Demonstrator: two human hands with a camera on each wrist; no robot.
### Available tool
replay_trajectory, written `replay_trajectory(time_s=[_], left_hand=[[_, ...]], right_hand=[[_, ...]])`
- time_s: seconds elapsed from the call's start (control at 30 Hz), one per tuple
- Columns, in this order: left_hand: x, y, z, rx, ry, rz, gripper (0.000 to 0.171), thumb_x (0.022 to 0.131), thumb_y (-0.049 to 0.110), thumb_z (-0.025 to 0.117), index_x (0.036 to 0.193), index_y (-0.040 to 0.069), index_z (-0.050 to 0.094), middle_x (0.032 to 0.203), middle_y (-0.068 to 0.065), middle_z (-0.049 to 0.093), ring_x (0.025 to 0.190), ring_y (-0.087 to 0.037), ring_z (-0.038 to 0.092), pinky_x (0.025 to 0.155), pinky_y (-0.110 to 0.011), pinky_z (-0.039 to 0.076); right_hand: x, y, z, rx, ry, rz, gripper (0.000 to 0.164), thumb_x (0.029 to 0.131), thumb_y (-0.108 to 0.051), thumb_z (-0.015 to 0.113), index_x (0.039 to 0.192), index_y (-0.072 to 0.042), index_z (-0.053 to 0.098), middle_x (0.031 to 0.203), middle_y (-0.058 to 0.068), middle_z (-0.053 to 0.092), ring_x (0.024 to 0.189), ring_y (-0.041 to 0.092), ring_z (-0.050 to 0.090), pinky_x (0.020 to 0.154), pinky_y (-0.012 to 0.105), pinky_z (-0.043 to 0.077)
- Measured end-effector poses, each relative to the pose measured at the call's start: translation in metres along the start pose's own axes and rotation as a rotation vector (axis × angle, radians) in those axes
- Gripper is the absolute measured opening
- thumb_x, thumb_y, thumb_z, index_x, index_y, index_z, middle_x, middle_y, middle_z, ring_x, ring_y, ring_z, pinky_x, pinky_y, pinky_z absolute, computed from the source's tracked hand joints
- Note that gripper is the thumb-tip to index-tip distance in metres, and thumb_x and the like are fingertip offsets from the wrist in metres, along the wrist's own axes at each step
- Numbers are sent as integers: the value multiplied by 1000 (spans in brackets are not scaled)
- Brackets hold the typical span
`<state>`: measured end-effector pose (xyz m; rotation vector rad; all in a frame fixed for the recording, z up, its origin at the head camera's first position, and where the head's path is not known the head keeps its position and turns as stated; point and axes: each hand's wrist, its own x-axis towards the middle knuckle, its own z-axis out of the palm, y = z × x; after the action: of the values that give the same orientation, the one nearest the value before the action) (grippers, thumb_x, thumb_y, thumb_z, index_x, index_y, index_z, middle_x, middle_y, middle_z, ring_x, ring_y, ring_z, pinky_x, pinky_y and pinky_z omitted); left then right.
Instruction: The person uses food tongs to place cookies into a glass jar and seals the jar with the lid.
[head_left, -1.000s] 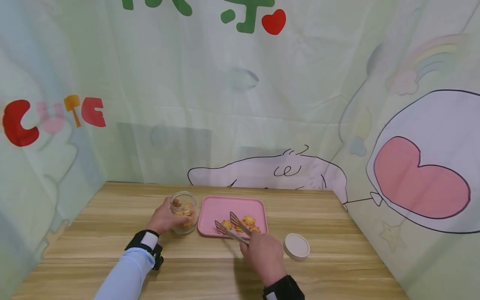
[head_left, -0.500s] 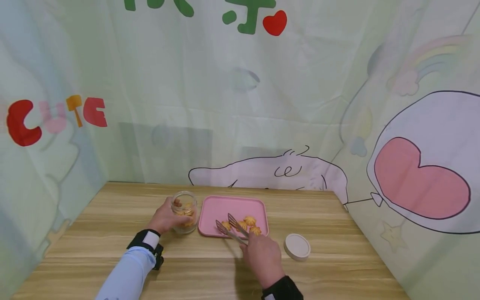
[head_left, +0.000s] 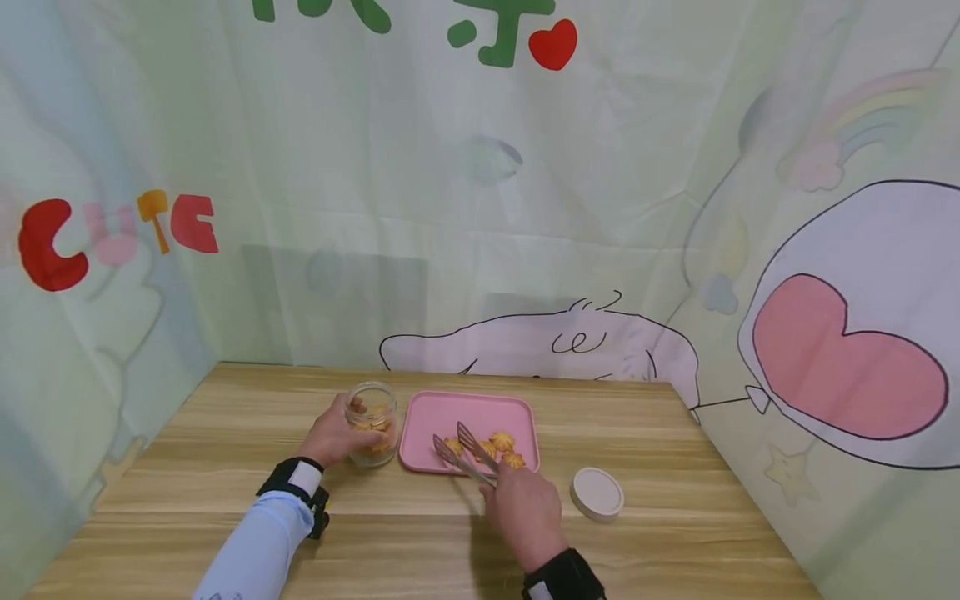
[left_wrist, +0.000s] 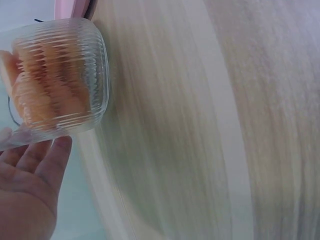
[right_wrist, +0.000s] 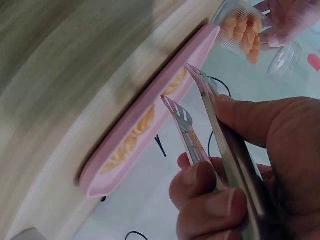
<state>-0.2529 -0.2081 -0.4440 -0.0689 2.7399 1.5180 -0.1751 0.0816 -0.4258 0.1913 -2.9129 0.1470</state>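
My left hand (head_left: 334, 433) grips a clear glass jar (head_left: 372, 457) by its side, left of the pink tray (head_left: 450, 406). Golden cookies (left_wrist: 50, 85) show through the jar's ribbed wall. In my right hand (head_left: 527, 512) is a pair of metal tongs (right_wrist: 220, 130), held between thumb and fingers with the slotted tips spread apart. Those tips stand over the tray's near part, around the cookies there. Several swirled cookies (head_left: 502, 441) lie on the tray; the tongs partly cover some. Nothing plainly shows between the tips in the right wrist view.
A round white lid (head_left: 597, 493) lies on the wooden table (head_left: 405, 542), right of the right hand. A printed cloth (head_left: 337, 208) hangs behind the table and along both sides.
Over the last second the tongs have shifted only slightly, their tips staying above the tray. The left hand keeps its hold on the jar. The head view has drifted a little.
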Motion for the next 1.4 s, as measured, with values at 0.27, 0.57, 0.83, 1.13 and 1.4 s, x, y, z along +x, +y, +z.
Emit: replay_trajectory(time_s=[0.27,0.57,0.83,1.13,1.4], left_hand=[[0,0,-1,-3,-5,18,89,80,29,88,144,-5,37,146,-31,48,130,-47,49,111,-63,38],[2,-3,0,-17,-17,20,95,79,30,90,147,-6,34,147,-32,47,131,-48,48,111,-63,38],[0,-1,-4,-17,-50,21,100,80,32,90,152,-4,29,147,-33,47,132,-51,47,108,-65,40],[-3,-2,-7,-28,-75,23,105,80,36,89,153,-4,25,145,-35,44,132,-52,47,108,-65,40],[2,-2,-4,-44,-57,8,105,83,42,87,155,-2,25,153,-31,43,140,-51,40,113,-66,34]], right_hand=[[3,4,1,11,14,5,35,90,-38,78,101,-5,73,66,10,59,57,27,61,49,43,48],[7,6,-1,-1,-5,24,42,92,-42,76,116,-8,74,69,11,61,60,26,62,49,41,47],[7,7,-5,12,81,0,38,89,-41,78,105,-7,74,65,11,62,57,28,63,47,43,47],[11,8,-13,36,82,-14,38,89,-41,79,105,-7,75,59,3,56,49,17,52,42,37,40],[13,8,-20,40,118,-43,37,89,-40,80,107,-7,75,60,2,56,48,15,49,40,34,39]])
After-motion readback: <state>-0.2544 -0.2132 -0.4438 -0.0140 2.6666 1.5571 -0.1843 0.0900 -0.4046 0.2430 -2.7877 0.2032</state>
